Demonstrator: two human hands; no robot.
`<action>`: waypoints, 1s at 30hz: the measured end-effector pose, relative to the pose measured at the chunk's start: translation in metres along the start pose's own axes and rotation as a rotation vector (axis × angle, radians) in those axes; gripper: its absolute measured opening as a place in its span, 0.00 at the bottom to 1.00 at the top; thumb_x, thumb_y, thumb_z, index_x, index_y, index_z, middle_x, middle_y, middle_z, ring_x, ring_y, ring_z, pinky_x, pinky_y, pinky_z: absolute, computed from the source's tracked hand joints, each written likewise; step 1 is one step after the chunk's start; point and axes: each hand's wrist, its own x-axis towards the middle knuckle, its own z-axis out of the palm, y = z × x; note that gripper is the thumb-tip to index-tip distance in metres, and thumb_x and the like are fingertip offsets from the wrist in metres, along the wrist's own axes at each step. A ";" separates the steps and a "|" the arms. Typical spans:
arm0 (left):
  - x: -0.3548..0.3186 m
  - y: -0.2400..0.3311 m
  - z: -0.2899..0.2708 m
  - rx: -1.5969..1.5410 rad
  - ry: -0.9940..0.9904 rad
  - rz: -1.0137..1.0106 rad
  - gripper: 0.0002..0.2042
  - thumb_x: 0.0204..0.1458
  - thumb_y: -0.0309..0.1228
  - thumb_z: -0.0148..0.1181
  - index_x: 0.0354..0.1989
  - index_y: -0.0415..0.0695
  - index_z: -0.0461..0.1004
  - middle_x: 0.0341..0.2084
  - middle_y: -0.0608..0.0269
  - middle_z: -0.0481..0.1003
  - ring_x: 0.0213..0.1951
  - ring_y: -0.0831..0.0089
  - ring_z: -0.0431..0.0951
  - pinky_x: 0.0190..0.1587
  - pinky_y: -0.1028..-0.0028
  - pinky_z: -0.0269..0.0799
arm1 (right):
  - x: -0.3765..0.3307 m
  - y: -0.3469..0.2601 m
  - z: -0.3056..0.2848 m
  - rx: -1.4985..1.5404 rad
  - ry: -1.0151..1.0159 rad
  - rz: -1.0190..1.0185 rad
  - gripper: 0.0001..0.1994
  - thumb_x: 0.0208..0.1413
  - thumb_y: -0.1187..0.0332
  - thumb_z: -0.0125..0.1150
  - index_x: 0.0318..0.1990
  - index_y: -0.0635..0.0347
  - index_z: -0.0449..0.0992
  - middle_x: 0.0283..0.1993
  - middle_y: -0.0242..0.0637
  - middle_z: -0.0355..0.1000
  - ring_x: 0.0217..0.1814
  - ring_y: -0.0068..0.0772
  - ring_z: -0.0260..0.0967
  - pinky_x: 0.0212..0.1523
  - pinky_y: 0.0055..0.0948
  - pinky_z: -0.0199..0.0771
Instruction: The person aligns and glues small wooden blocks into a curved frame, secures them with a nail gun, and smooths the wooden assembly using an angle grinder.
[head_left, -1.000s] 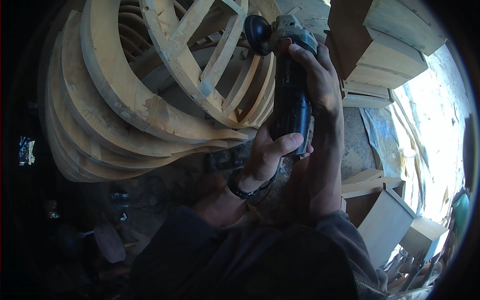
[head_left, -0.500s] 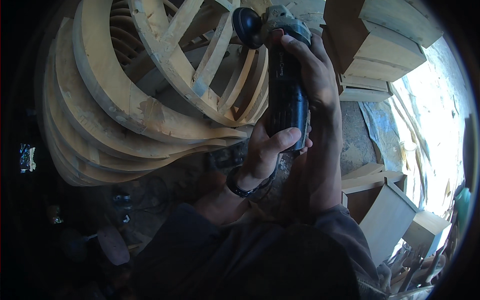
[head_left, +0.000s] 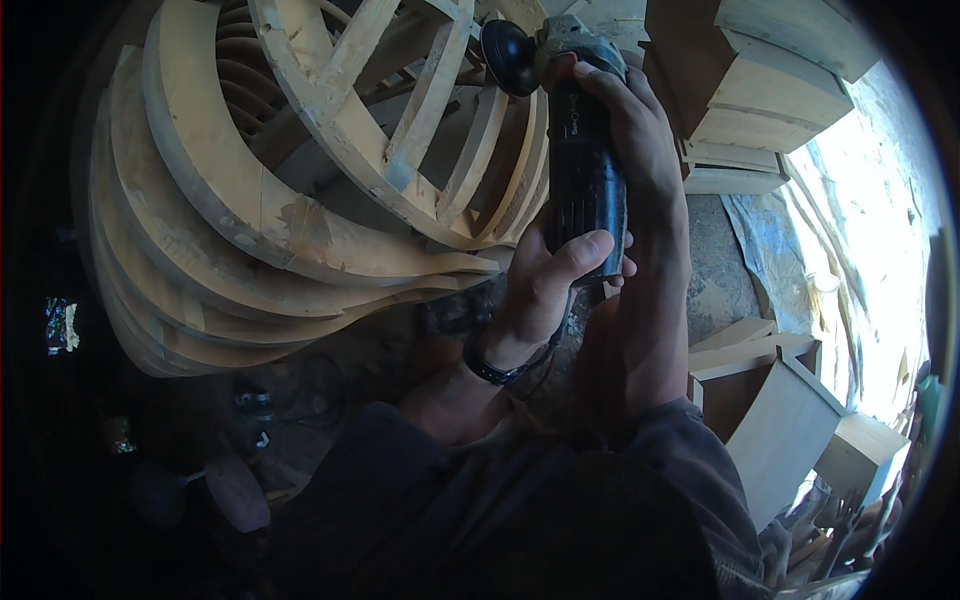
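Observation:
Both hands are closed on a black angle grinder [head_left: 588, 185] with a grey metal head and a round black pad [head_left: 508, 57] on its left side. My right hand [head_left: 648, 140] wraps around the body below the head, its thumb by a red part. My left hand [head_left: 545, 290], with a dark band at the wrist, grips the rear end, thumb across it. A cord runs down from that end. To the left stands a large curved wooden frame [head_left: 345, 248] of ribs and crosspieces. The pad is held beside its upper crosspieces; whether it touches them I cannot tell.
Stacked angular wooden pieces [head_left: 770, 95] stand at the far right. Nearer on the right lie wooden box-like parts [head_left: 785, 435] and a pile of hand tools [head_left: 835, 540]. A bright plastic sheet [head_left: 775, 260] covers ground beyond. A round-ended mallet-like object [head_left: 237, 493] sits in shadow at lower left.
The grinder and both hands have shifted slightly to the right and up in the picture. The grip on the tool is unchanged.

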 end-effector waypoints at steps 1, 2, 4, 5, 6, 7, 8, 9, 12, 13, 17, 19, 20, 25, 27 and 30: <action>-0.001 0.001 0.000 0.031 0.004 0.010 0.27 0.56 0.43 0.65 0.56 0.35 0.68 0.40 0.53 0.77 0.38 0.68 0.83 0.41 0.69 0.80 | -0.001 -0.002 0.003 -0.001 0.000 0.000 0.23 0.57 0.55 0.69 0.51 0.64 0.75 0.41 0.35 0.73 0.39 0.24 0.72 0.41 0.25 0.72; -0.001 0.001 0.000 0.031 0.005 0.011 0.27 0.56 0.43 0.65 0.56 0.35 0.68 0.40 0.53 0.77 0.38 0.68 0.83 0.41 0.69 0.80 | -0.001 -0.003 0.005 0.011 -0.008 0.006 0.22 0.58 0.55 0.69 0.51 0.63 0.75 0.40 0.35 0.73 0.39 0.24 0.72 0.40 0.25 0.73; -0.001 0.002 -0.002 -0.033 -0.019 0.021 0.26 0.57 0.42 0.65 0.55 0.35 0.68 0.40 0.54 0.77 0.38 0.68 0.83 0.42 0.69 0.80 | -0.001 -0.003 0.006 0.022 -0.017 0.012 0.22 0.58 0.55 0.69 0.50 0.63 0.75 0.40 0.35 0.73 0.39 0.24 0.72 0.40 0.25 0.73; -0.001 0.002 -0.002 -0.034 -0.019 0.020 0.26 0.57 0.42 0.65 0.55 0.35 0.68 0.40 0.54 0.77 0.38 0.68 0.83 0.42 0.69 0.80 | -0.002 -0.004 0.005 -0.034 0.020 0.012 0.21 0.58 0.56 0.68 0.50 0.63 0.75 0.40 0.36 0.74 0.38 0.24 0.73 0.39 0.25 0.73; 0.000 0.001 -0.002 -0.002 -0.015 -0.010 0.29 0.55 0.45 0.65 0.56 0.35 0.68 0.41 0.53 0.77 0.39 0.68 0.83 0.42 0.69 0.80 | -0.003 -0.004 0.002 -0.090 0.057 0.011 0.21 0.58 0.56 0.68 0.51 0.63 0.74 0.40 0.36 0.74 0.38 0.24 0.73 0.38 0.25 0.74; 0.001 -0.001 -0.001 0.029 -0.010 -0.041 0.32 0.54 0.49 0.66 0.57 0.34 0.68 0.41 0.52 0.77 0.39 0.68 0.83 0.42 0.70 0.81 | -0.002 -0.002 -0.001 -0.091 0.057 0.011 0.21 0.58 0.56 0.68 0.51 0.63 0.74 0.40 0.36 0.74 0.38 0.24 0.73 0.38 0.25 0.74; 0.002 -0.002 -0.001 0.027 -0.010 -0.040 0.32 0.54 0.49 0.66 0.57 0.34 0.68 0.41 0.52 0.77 0.39 0.68 0.83 0.42 0.70 0.81 | 0.000 0.001 -0.005 -0.060 0.069 0.021 0.21 0.59 0.57 0.68 0.51 0.63 0.74 0.40 0.36 0.74 0.38 0.24 0.73 0.38 0.25 0.74; 0.004 -0.004 -0.001 0.024 -0.031 -0.048 0.32 0.54 0.48 0.65 0.57 0.35 0.68 0.41 0.52 0.77 0.39 0.68 0.83 0.42 0.70 0.81 | 0.002 0.003 -0.009 -0.030 0.080 0.031 0.21 0.59 0.57 0.68 0.51 0.63 0.74 0.40 0.37 0.74 0.38 0.24 0.73 0.38 0.24 0.74; 0.006 -0.007 -0.002 0.020 -0.071 -0.045 0.31 0.55 0.47 0.65 0.57 0.35 0.68 0.41 0.53 0.77 0.39 0.68 0.82 0.42 0.69 0.81 | 0.006 0.009 -0.022 -0.066 0.101 0.017 0.27 0.55 0.54 0.70 0.52 0.68 0.72 0.41 0.42 0.75 0.37 0.31 0.76 0.38 0.29 0.77; 0.006 -0.007 -0.002 0.022 -0.091 -0.036 0.30 0.55 0.46 0.65 0.57 0.35 0.67 0.41 0.53 0.77 0.38 0.68 0.82 0.42 0.69 0.81 | 0.008 0.011 -0.025 -0.096 0.105 0.001 0.35 0.51 0.49 0.72 0.54 0.72 0.70 0.42 0.46 0.75 0.38 0.34 0.77 0.40 0.31 0.77; 0.005 -0.011 0.000 0.013 -0.067 -0.038 0.29 0.55 0.45 0.65 0.56 0.35 0.67 0.40 0.54 0.77 0.38 0.68 0.82 0.41 0.70 0.81 | 0.004 0.008 -0.023 -0.012 0.067 0.061 0.34 0.51 0.50 0.73 0.54 0.72 0.71 0.42 0.45 0.75 0.37 0.32 0.77 0.37 0.31 0.78; 0.006 -0.012 0.000 0.004 -0.075 -0.032 0.29 0.55 0.44 0.65 0.56 0.35 0.68 0.39 0.54 0.77 0.38 0.68 0.82 0.42 0.70 0.80 | 0.008 0.010 -0.025 -0.039 0.072 0.050 0.33 0.52 0.51 0.72 0.53 0.72 0.70 0.41 0.45 0.75 0.36 0.32 0.77 0.36 0.31 0.78; 0.005 -0.011 0.000 0.003 -0.075 -0.029 0.29 0.55 0.44 0.65 0.56 0.35 0.68 0.39 0.54 0.77 0.38 0.68 0.82 0.42 0.70 0.80 | 0.009 0.012 -0.024 -0.060 0.072 0.043 0.32 0.52 0.52 0.72 0.53 0.72 0.70 0.41 0.45 0.75 0.36 0.32 0.76 0.35 0.30 0.78; 0.001 -0.017 -0.007 -0.016 -0.027 -0.027 0.25 0.56 0.38 0.64 0.56 0.35 0.66 0.39 0.57 0.75 0.37 0.70 0.82 0.41 0.71 0.81 | 0.005 0.012 -0.013 -0.036 0.017 0.008 0.33 0.51 0.50 0.72 0.50 0.72 0.68 0.40 0.46 0.74 0.36 0.32 0.77 0.35 0.31 0.78; 0.002 -0.015 -0.007 -0.010 -0.029 -0.046 0.26 0.55 0.42 0.64 0.56 0.35 0.67 0.39 0.56 0.76 0.37 0.70 0.82 0.41 0.70 0.80 | 0.006 0.010 -0.013 -0.270 0.079 0.006 0.33 0.52 0.49 0.72 0.50 0.73 0.68 0.39 0.47 0.74 0.36 0.33 0.77 0.35 0.31 0.78; 0.005 -0.016 -0.003 0.001 -0.024 -0.052 0.28 0.54 0.45 0.63 0.55 0.35 0.69 0.38 0.55 0.77 0.37 0.69 0.82 0.42 0.70 0.79 | -0.001 0.005 -0.014 -0.265 0.101 0.030 0.34 0.52 0.49 0.71 0.50 0.74 0.68 0.40 0.46 0.74 0.37 0.33 0.77 0.37 0.31 0.79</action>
